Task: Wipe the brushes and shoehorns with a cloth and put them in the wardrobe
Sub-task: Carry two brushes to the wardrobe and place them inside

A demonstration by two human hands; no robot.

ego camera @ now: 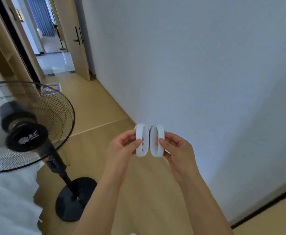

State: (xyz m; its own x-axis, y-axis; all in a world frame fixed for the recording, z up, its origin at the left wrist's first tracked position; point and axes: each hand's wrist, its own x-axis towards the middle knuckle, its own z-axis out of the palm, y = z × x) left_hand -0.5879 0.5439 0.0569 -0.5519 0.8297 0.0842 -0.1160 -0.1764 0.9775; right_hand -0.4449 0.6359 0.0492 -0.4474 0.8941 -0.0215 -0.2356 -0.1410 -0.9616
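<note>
- The left hand is closed around one white oval plastic brush with a loop-shaped handle, thumb on the near edge and fingers passing behind; the right hand grips a second white oval loop-handled brush the same way; neither hand has any slack in it
- The two brushes sit side by side at lower centre of the frame, edges touching or nearly so, bristle sides seemingly turned toward each other; a strip of dark speckled bristles peeks out between them at the top; pairing them this way probably keeps them compact for carrying
- Each brush looks smooth, matt and clean, its open centre showing fingertips through it; whether wiping is finished cannot be told, and no cloth is in view
- A black pedestal fan stands at the left of the frame on the pale wooden floor; a plain white wall fills the right; a light wooden door with black handles shows at upper left, possibly the wardrobe, though that is uncertain
</note>
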